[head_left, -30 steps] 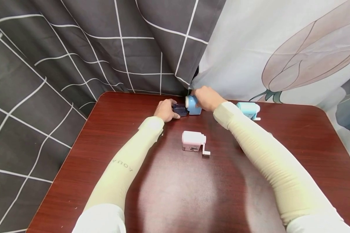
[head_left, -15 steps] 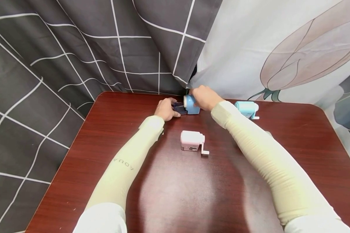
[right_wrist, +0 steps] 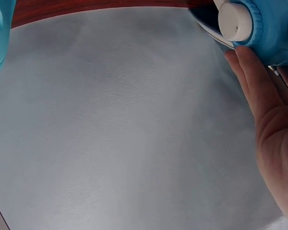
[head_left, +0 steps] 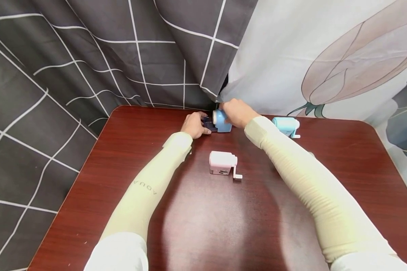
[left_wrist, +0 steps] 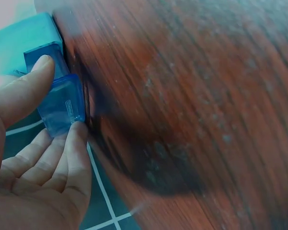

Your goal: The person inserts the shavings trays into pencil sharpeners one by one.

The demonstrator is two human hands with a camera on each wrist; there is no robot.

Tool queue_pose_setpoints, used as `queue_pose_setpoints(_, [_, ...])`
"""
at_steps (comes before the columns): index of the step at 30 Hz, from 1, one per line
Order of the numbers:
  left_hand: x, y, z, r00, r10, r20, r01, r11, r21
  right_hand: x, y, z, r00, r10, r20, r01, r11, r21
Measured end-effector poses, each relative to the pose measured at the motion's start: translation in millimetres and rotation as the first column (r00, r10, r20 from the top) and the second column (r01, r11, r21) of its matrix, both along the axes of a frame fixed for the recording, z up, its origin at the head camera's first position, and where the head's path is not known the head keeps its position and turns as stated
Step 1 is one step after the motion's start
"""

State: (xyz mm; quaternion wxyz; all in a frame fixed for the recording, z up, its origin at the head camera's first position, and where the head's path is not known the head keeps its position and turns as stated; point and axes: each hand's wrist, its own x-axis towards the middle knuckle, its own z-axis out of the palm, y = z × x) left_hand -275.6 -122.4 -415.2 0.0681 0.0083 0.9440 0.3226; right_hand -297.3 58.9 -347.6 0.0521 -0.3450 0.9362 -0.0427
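At the table's back edge a blue hand-crank pencil sharpener (head_left: 225,125) stands, steadied by my right hand (head_left: 238,113) gripping it from the right and behind. In the right wrist view the fingers lie along its blue body (right_wrist: 276,28), near a white round knob (right_wrist: 235,22). My left hand (head_left: 194,125) pinches the clear dark-blue shavings drawer (left_wrist: 62,106) between thumb and fingers. That drawer is partly inside the sharpener's base and sticks out on the left side.
A pink crank sharpener (head_left: 222,163) stands mid-table, its handle (head_left: 237,174) to the right. A light-blue one (head_left: 285,126) is at the back right, beside my right sleeve. Curtains (head_left: 162,64) hang right behind the table's (head_left: 129,158) back edge.
My left hand has moved slightly right with the drawer, so less of the drawer sticks out of the blue sharpener. The right hand keeps its hold; the view has shifted slightly.
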Motion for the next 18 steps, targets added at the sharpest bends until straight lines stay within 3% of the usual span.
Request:
queue_pose_setpoints(9, [-4.0, 3.6, -3.7, 1.0, -0.009, -0.006, 0.009, 1.0, 0.004, 0.6, -2.0, 0.1, 1.0, 0.011, -0.005, -0.011, 1.0, 0.007])
queue_pose_setpoints(18, [0.9, 8.7, 0.9, 1.0, -0.019, -0.017, 0.019, 1.0, 0.002, -0.1, -1.6, 0.7, 1.0, 0.011, -0.009, -0.011, 1.0, 0.01])
